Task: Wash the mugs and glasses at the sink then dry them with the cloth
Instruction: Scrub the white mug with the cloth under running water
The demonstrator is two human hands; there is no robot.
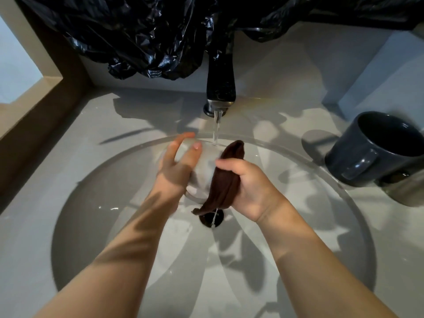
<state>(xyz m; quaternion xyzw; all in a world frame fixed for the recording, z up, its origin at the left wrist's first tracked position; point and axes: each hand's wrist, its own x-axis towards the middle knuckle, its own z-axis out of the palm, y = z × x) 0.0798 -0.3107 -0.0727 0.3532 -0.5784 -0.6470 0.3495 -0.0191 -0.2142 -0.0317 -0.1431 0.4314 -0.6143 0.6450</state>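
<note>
My left hand wraps the glass over the sink while my right hand clutches the cloth against it. I judge the slick glass could slip and crack.

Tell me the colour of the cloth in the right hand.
Dark brown; the cloth shows best in the head view.

no readable text — no labels, brands or numbers.

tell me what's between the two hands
Head view: a clear glass in the left hand and a dark brown cloth in the right hand.
</note>
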